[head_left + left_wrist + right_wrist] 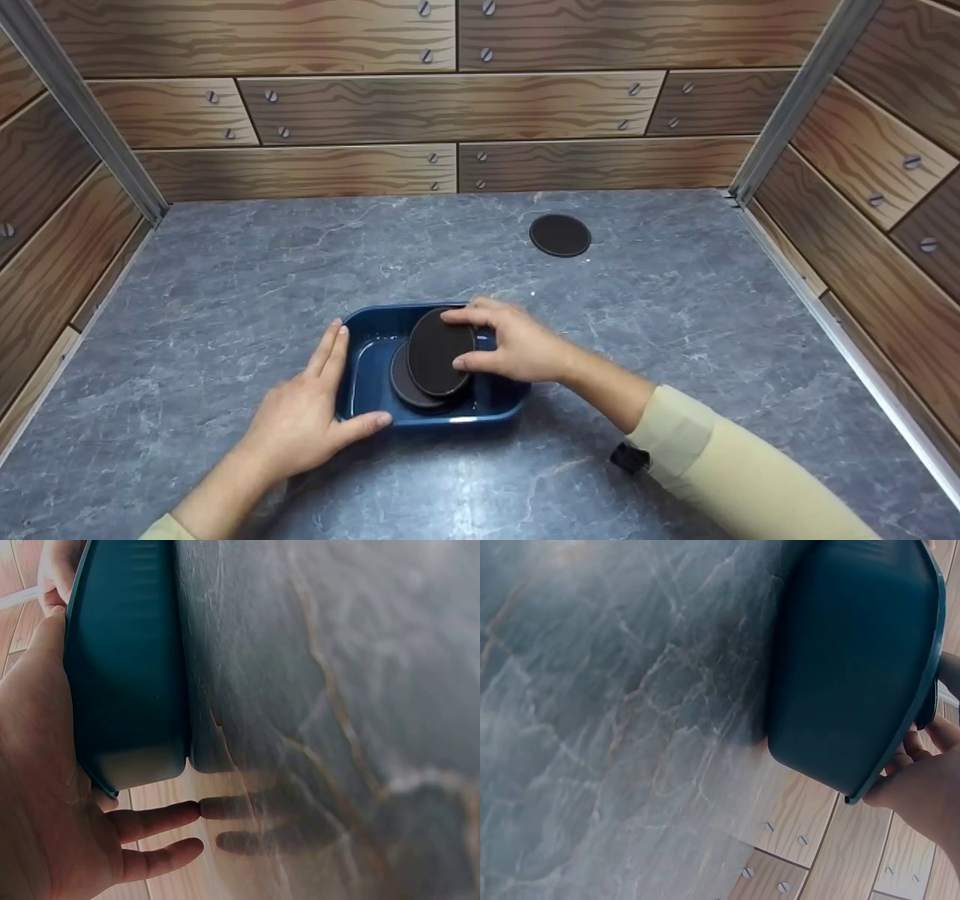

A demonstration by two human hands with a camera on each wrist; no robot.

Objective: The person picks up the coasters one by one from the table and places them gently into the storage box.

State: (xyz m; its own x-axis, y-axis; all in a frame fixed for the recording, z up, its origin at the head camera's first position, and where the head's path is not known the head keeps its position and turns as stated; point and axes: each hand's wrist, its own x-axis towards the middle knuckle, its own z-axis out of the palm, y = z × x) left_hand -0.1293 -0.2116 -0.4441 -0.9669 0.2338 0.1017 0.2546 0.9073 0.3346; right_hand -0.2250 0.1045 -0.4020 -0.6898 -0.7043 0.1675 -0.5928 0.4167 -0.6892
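Note:
A blue rectangular dish stands on the marbled tabletop. My right hand reaches over its right side and holds a round black coaster, tilted, between thumb and fingers at its right edge. Under that one, a second black coaster shows partly inside the dish. My left hand rests against the dish's left end, its fingers straight along the outside and its thumb on the near rim. In the left wrist view, two fingers stretch out below the dish wall. The right wrist view shows the coaster's dark edge at the rim.
Another round black coaster lies flat on the tabletop, beyond the dish and to the right. Wood-patterned panels wall in the back and both sides, joined by grey metal corner strips.

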